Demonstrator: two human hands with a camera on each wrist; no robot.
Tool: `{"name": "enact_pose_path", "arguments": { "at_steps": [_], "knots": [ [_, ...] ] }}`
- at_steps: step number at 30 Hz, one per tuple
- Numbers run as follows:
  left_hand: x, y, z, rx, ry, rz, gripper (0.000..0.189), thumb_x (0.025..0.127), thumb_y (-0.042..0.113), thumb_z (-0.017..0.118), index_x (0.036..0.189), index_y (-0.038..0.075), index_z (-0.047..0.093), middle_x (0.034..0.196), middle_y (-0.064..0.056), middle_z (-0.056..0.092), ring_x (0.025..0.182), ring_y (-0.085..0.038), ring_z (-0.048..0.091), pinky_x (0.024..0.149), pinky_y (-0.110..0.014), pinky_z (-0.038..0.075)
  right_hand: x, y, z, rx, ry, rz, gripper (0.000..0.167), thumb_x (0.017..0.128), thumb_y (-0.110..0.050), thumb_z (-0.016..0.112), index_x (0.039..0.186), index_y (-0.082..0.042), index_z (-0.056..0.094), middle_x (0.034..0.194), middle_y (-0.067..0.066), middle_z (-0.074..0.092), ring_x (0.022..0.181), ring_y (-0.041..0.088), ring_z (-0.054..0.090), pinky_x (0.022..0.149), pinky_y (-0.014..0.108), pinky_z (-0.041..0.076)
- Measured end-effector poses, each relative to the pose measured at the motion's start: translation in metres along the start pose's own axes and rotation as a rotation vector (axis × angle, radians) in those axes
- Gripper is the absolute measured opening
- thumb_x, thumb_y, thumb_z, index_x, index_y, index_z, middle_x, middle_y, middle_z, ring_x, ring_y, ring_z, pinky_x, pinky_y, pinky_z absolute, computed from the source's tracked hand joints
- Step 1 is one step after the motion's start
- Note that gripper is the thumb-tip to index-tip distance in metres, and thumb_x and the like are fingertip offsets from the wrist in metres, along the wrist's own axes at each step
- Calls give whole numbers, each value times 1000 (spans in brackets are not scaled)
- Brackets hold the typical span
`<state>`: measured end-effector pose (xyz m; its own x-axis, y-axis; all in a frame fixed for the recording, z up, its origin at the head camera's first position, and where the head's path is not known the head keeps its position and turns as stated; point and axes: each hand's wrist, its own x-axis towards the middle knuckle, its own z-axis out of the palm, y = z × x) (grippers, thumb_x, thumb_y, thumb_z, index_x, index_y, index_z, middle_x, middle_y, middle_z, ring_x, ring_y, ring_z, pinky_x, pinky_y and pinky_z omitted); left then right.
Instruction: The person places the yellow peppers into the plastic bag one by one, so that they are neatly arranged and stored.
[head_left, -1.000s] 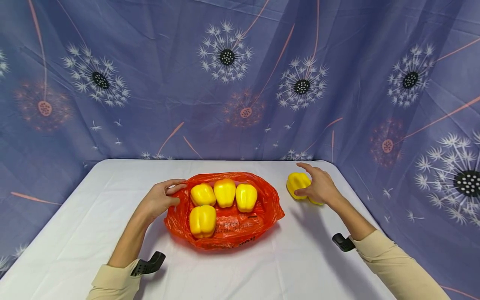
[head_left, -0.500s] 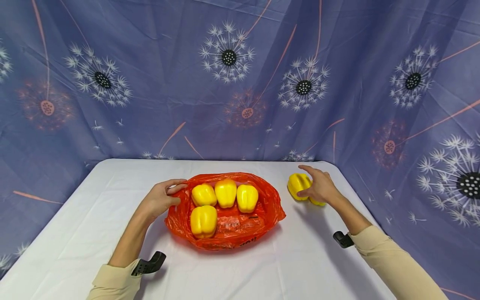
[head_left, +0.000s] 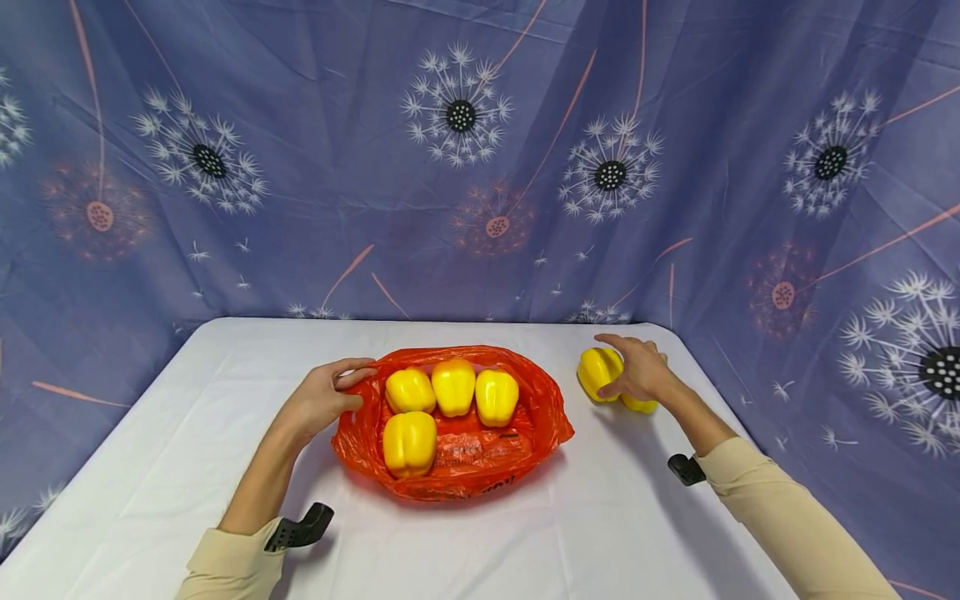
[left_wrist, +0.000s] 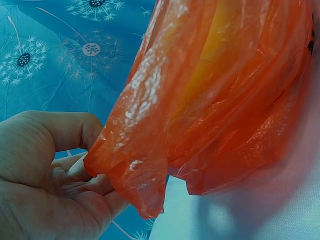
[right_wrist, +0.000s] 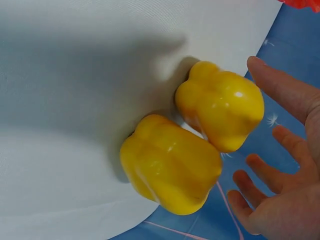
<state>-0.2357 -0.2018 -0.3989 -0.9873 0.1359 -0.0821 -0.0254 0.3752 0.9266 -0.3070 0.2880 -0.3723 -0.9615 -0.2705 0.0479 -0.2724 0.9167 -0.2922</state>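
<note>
A red plastic bag (head_left: 457,490) lies spread wide in the middle of the white table, with several yellow bell peppers (head_left: 409,444) inside it. My left hand (head_left: 313,403) holds the bag's left edge between thumb and fingers; its fingertips are partly hidden by the plastic in the left wrist view. At the far right, my right hand (head_left: 643,372) hovers with fingers spread over two more peppers. One yellow bell pepper (right_wrist: 222,107) is nearest the extended thumb and index side, and a second bell pepper (right_wrist: 170,165) lies beside it. Nothing is in this hand.
White cloth covers the table (head_left: 600,517), whose far edge meets a blue dandelion-print curtain (head_left: 337,167). The curtain also runs along the right side. A black wrist mount (head_left: 300,527) sits on the left sleeve, another mount (head_left: 686,469) on the right.
The whole head view has drifted very slightly. My right hand stays over the two peppers with little movement, and my left hand keeps its place at the bag's edge.
</note>
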Motion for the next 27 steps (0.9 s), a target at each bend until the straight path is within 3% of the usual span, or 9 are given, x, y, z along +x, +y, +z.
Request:
{"name": "enact_pose_path", "arguments": {
  "at_steps": [12,27],
  "knots": [
    [0,-1,-1,-8,-1,12,70,80,-6,57,149,3,48,144,-22,58,130,-33,48,59,-23,39,3,6,5,-8,-25,23,93,67,-24,92,149,-12,48,146,34,48,120,61,45,82,62,36],
    [-1,-2,-1,-18,5,29,68,80,-7,57,147,2,50,142,-22,59,134,-33,49,60,-23,39,6,12,7,-16,-66,42,92,69,-20,90,150,-14,47,149,33,45,121,61,44,83,60,35]
  ]
}}
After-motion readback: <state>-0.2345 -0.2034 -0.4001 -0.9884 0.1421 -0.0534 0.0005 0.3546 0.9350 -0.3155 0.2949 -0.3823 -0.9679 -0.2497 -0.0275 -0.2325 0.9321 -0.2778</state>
